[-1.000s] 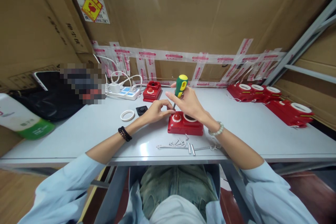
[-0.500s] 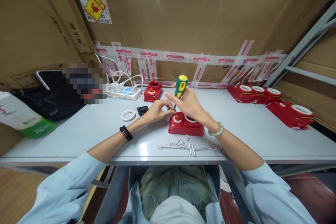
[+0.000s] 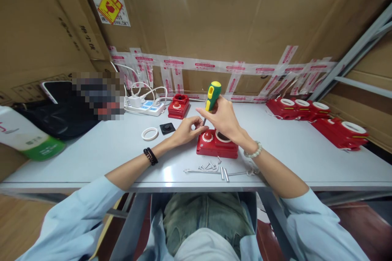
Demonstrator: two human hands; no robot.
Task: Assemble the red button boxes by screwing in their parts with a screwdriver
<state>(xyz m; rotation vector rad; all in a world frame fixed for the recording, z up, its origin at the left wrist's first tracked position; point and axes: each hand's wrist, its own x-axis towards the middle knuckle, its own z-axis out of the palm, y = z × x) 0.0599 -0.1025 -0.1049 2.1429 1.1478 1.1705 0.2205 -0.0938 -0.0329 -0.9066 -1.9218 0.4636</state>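
In my right hand (image 3: 226, 120) is a screwdriver (image 3: 213, 94) with a green and yellow handle, its shaft pointing down to the far left corner of a red box (image 3: 216, 151). The box has a domed red knob and a round opening with a white ring. My left hand (image 3: 187, 131) is closed in a pinch beside the shaft's lower end, at the box's far edge; the fingers hide what they grip there. In front of the box lie several loose screws (image 3: 208, 166), two metal pins (image 3: 224, 174) and a thin metal rod with white cord (image 3: 239, 173).
Left of my hands lie a white ring (image 3: 150, 133) and a black square part (image 3: 167, 128). Behind them are another red box (image 3: 178, 106) and a power strip (image 3: 150, 108). Several red units (image 3: 333, 134) line the right side. A green-white pack (image 3: 43, 149) lies far left.
The screwdriver handle has turned and shifted slightly up and right, with my right hand around it. My left hand has stayed at the box's far left corner, moving only slightly.
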